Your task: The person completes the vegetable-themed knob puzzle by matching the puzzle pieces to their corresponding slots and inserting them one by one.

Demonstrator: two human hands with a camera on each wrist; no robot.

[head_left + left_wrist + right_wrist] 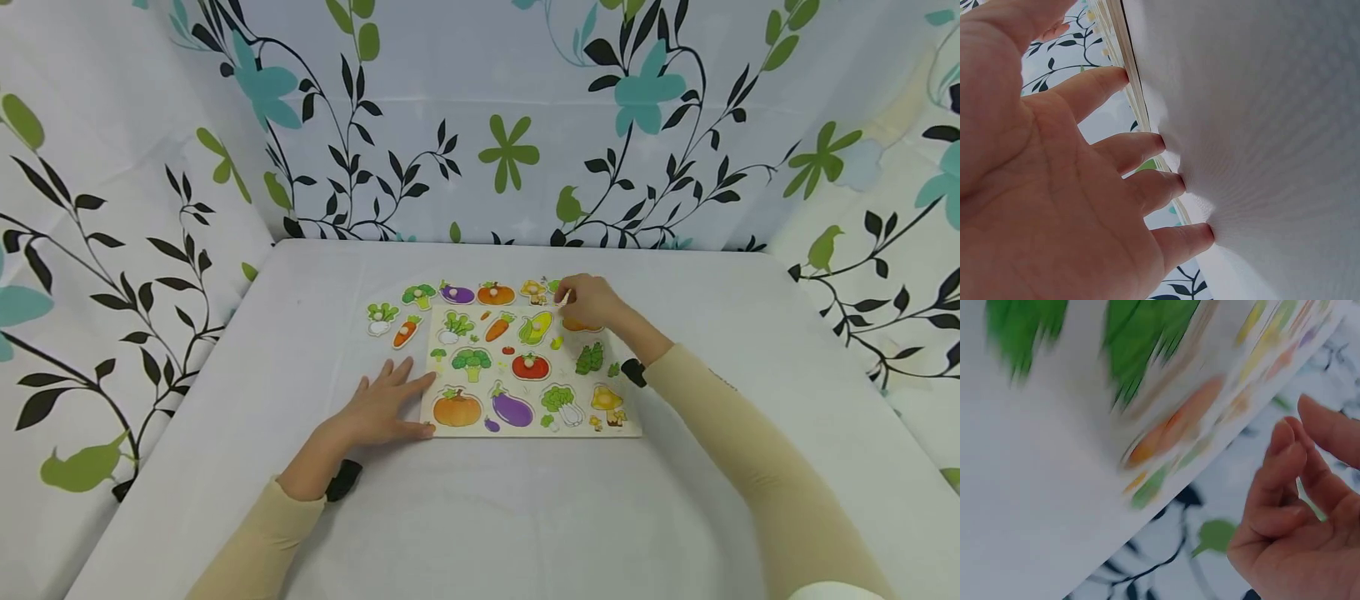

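A pale wooden puzzle board with colourful vegetable pictures lies flat on the white table. My left hand spreads its fingers at the board's left side; the thumb touches the near-left corner. In the left wrist view, fingertips press into the table cloth beside the board's edge. Above the board's far-right corner, my right hand bends its fingers, partly covering an orange picture. A green piece lies beside these fingers. The right wrist view shows the right hand with nothing visible between thumb and fingers.
Loose knobbed pieces line the board's far side: broccoli, eggplant, pumpkin and mushroom. A turnip piece and a carrot piece lie at the far left. Leaf-patterned curtains surround the table.
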